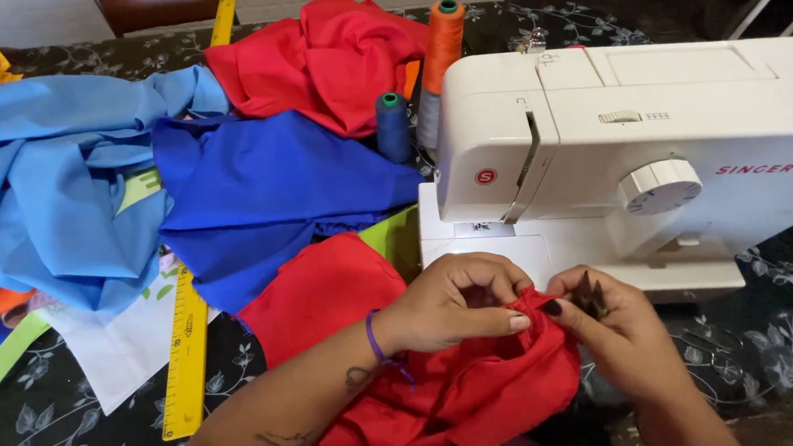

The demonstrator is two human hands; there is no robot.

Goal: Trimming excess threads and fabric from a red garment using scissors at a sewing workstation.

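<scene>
1. Head view: you hold the red fabric (488,382) bunched at the counter (751,359) edge, just in front of the white sewing machine (599,161).
2. Your left hand (460,303) pinches a fold, fingers pressed together; your right hand (613,325) pinches the same fold beside a small dark tool (590,295).
3. That tool sits close to your fingertips; a slip could likely nick you or tear the cloth.
4. Loose cloth could snag under the needle area.
</scene>
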